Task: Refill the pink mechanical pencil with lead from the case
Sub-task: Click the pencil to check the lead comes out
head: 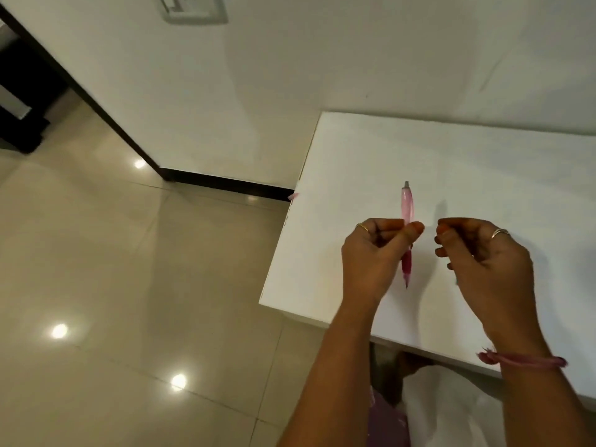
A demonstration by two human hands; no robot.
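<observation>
The pink mechanical pencil (407, 208) stands upright above the white table (354, 150), its grey top end up and its tip pointing down toward me. My left hand (374, 253) pinches it at mid-barrel between thumb and fingers. My right hand (483, 256) hovers just right of the pencil with its fingertips pinched together; whatever it may hold is too small to see. No lead case is in view.
The table's left edge (290, 221) and near edge drop off to a glossy tiled floor (113, 269). A white wall with a socket plate (193, 9) rises behind the table. A pink thread band (522, 359) circles my right wrist.
</observation>
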